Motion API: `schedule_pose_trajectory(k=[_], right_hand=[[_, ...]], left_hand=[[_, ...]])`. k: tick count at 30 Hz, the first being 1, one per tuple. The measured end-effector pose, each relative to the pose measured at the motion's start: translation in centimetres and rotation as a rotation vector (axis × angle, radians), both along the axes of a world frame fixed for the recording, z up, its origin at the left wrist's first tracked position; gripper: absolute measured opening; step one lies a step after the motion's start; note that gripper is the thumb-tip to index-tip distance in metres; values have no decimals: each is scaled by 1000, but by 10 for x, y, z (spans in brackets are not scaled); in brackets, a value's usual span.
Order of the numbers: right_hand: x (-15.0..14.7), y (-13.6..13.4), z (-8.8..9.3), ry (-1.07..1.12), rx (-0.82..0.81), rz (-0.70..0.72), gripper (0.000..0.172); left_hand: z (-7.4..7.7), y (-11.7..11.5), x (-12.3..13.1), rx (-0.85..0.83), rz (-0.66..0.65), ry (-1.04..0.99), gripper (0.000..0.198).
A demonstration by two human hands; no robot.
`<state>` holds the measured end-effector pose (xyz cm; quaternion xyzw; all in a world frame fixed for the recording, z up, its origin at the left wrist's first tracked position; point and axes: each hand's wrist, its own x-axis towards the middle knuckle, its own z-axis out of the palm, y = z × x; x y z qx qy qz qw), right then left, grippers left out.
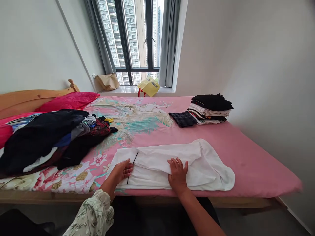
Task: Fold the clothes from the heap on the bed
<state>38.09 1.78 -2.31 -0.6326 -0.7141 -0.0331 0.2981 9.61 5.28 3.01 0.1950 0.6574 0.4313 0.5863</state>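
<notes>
A white garment (204, 164) with thin black trim lies partly folded along the near edge of the pink bed (251, 157). My left hand (123, 170) rests on its left end with the fingers curled loosely over the fabric by the black trim. My right hand (177, 172) lies flat on the middle of the garment, fingers spread and pressing the fold down. Neither hand lifts the cloth.
A heap of unfolded dark and coloured clothes (49, 137) covers the bed's left side, beside a pink pillow (69, 101). A neat stack of folded clothes (209, 109) and a folded plaid piece (183, 118) sit at the far right. Bags (149, 87) stand on the windowsill.
</notes>
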Motion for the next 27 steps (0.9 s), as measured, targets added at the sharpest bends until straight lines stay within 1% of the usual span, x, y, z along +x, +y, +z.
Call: schedule_pose_trajectory(k=[2, 4, 6, 9, 12, 16, 18, 21, 24, 27], right_hand=[[1, -4, -2, -11, -17, -3, 57], [1, -7, -4, -13, -30, -12, 58], [1, -8, -6, 1, -34, -25, 59], [2, -6, -7, 26, -7, -50, 58], [3, -4, -8, 12, 37, -87, 52], [4, -3, -10, -19, 64, -114, 48], [4, -3, -11, -18, 68, -104, 52], [4, -3, -11, -5, 69, -109, 61], [6, -5, -10, 8, 63, -135, 63], [7, -8, -9, 2, 70, -131, 56]], left_hand=[[-10, 0, -7, -38, 16, -10, 27], [-14, 5, -9, -45, 27, -7, 28], [-14, 14, -9, -15, 47, 15, 22], [-12, 23, -11, 80, 107, 61, 14], [-13, 17, -18, 127, 148, 105, 14], [-21, -2, -28, 102, 130, 145, 13], [-23, -7, -30, 92, 101, 165, 13], [-24, -7, -31, 90, 59, 226, 16], [-24, -5, -32, 102, 51, 357, 25], [-23, -7, -28, 150, 121, 554, 41]])
